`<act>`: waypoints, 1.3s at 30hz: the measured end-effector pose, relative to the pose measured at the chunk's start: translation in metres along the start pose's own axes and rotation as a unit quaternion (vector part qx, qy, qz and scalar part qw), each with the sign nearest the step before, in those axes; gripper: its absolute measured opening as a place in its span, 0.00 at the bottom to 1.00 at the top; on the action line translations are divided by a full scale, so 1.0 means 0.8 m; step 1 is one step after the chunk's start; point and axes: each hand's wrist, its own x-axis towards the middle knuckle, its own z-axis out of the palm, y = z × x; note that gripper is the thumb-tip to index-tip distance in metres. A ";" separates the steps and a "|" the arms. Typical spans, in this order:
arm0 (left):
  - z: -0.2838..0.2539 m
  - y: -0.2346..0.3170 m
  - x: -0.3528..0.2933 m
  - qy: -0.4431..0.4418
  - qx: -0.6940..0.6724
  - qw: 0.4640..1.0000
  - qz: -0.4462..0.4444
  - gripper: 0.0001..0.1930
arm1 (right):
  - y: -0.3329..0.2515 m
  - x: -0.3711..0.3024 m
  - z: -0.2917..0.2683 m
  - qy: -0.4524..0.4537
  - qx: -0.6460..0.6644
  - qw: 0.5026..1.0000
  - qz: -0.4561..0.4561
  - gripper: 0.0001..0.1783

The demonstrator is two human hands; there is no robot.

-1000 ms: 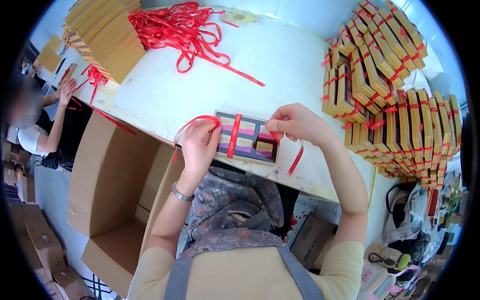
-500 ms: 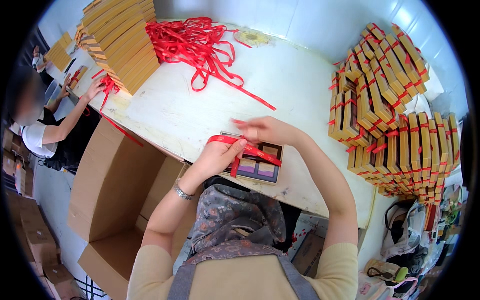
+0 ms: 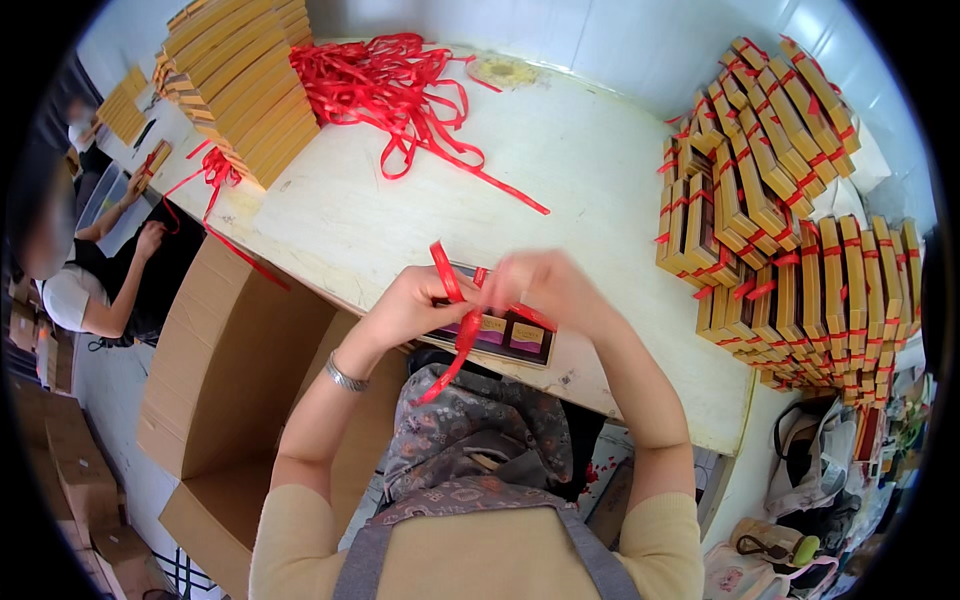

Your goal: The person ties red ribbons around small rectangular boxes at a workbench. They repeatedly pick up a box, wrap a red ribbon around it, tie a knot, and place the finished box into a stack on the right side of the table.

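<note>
A flat gift box (image 3: 528, 340) with gold edges and purple-and-cream packets showing lies at the table's front edge. Red ribbon (image 3: 467, 335) is wrapped round it, with one loop standing up and a loose end hanging over the front. My left hand (image 3: 415, 305), with a silver watch on its wrist, pinches the ribbon above the box's left part. Close against it, over the box, is my right hand (image 3: 540, 288), smeared by motion. Its fingers are too blurred to show whether they hold ribbon.
Tied boxes (image 3: 760, 150) are stacked at the right, and gold boxes (image 3: 245, 90) at the far left beside a heap of red ribbons (image 3: 380, 85). An open carton (image 3: 235, 350) stands below the table's left edge. A co-worker (image 3: 90, 270) handles a box at the left.
My left hand has shifted slightly left and now pinches an upright loop. A ribbon end has dropped over the box's front. The co-worker's near hand has left the ribbons.
</note>
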 end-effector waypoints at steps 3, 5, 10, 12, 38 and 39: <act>0.004 -0.010 0.003 0.087 0.250 0.942 0.206 0.13 | 0.025 0.022 -0.012 0.082 0.017 0.986 0.146 0.12; 0.011 -0.020 0.003 0.155 0.272 0.911 0.270 0.13 | 0.038 0.033 -0.009 -0.076 -0.124 0.981 0.129 0.14; 0.021 -0.035 0.001 0.149 0.178 0.944 0.235 0.15 | 0.030 0.042 -0.016 -0.041 -0.263 0.953 0.144 0.12; 0.019 -0.035 -0.009 0.144 0.115 0.969 0.163 0.16 | 0.027 0.031 -0.026 0.027 -0.565 0.823 0.049 0.10; 0.055 -0.028 -0.050 0.079 0.073 0.994 0.027 0.07 | 0.014 0.005 -0.008 -0.061 -0.375 0.919 -0.106 0.10; 0.056 -0.027 -0.052 0.067 0.070 0.995 0.013 0.07 | 0.016 -0.006 -0.001 -0.075 -0.430 0.892 -0.114 0.12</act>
